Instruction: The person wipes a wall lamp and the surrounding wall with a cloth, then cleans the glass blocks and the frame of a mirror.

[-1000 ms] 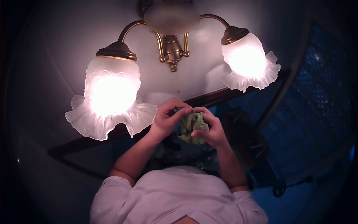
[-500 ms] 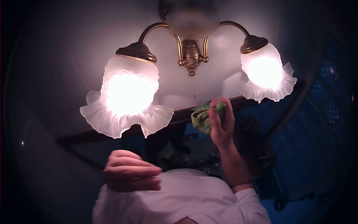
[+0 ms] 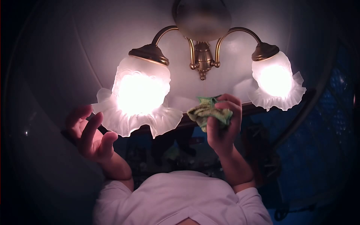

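Observation:
A crumpled green cloth [image 3: 210, 111] is pinched in my right hand [image 3: 226, 127], raised between the two lit lampshades. My left hand [image 3: 91, 135] is up at the left, its fingers spread and curved beside the ruffled rim of the left frosted glass lampshade [image 3: 112, 119]. Its fingertips come right to the outer edge of that rim in this view. The right lampshade [image 3: 296, 95], with the same ruffled rim, glows farther off to the right of the cloth.
A brass wall lamp [image 3: 203, 60] carries both shades on curved arms. A blurred round shape [image 3: 203, 20] covers its top. Behind hangs a dark-framed mirror [image 3: 277, 140] with dim reflections, below a pale wall [image 3: 112, 41].
My left hand has risen and moved left from in front of my chest to the left shade, its fingers spreading. The cloth has shifted in my right hand. The view has moved slightly.

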{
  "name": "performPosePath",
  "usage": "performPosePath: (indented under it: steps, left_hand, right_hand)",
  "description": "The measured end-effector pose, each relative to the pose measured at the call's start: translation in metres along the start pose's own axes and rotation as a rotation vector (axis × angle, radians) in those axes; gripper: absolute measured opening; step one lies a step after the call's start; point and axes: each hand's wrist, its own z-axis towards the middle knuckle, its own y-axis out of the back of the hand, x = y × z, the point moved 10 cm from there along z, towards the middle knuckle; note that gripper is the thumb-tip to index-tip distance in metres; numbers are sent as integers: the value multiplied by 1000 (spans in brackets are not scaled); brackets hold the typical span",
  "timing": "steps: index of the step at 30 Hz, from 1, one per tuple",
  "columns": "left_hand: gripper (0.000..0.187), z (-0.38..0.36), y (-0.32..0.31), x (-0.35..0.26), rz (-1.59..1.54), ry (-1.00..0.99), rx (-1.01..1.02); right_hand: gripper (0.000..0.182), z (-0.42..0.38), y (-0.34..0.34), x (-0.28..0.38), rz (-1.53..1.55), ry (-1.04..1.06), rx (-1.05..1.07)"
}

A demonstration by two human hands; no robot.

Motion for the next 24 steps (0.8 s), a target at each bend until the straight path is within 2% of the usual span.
performPosePath:
  steps: [4, 5, 8, 9, 10, 12, 13, 16, 17, 20, 22, 24]
  left_hand:
    - [54, 1, -2, -3, 30, -66, 11]
    - [55, 2, -2, -5, 37, -87, 13]
    - [58, 2, -4, -4, 51, -87, -1]
    - [58, 2, -4, -3, 52, -76, -5]
    - [58, 1, -4, -3, 53, -65, -9]
    - [59, 0, -4, -2, 55, -56, -18]
    - [59, 1, -4, -1, 54, -57, -23]
    - [60, 0, -3, 0, 49, -43, -23]
    - [60, 0, -3, 1, 44, -38, -23]
    - [60, 3, -5, -2, 48, -55, -13]
    - [61, 1, -3, 0, 42, -47, -49]
    - [60, 0, -2, 1, 39, -43, -75]
  right_hand:
    - [38, 10, -10, 35, 104, 165, 61]
    - [39, 14, -6, 28, 235, 131, -34]
    - [38, 36, 5, 19, 75, 100, -94]
    - [36, 45, 0, 20, 112, 97, -31]
    - [32, 51, -9, 13, 288, -5, 43]
    - [29, 53, -37, 14, 443, 19, 267]
    - [27, 55, -44, 15, 388, 67, 325]
    - [25, 41, -71, -14, 163, 4, 468]
    - [22, 40, -72, -22, 128, 2, 457]
    - [20, 56, -40, -18, 116, 96, 105]
    - [31, 66, -28, -12, 308, -4, -73]
    - [39, 75, -32, 13, 197, 181, -52]
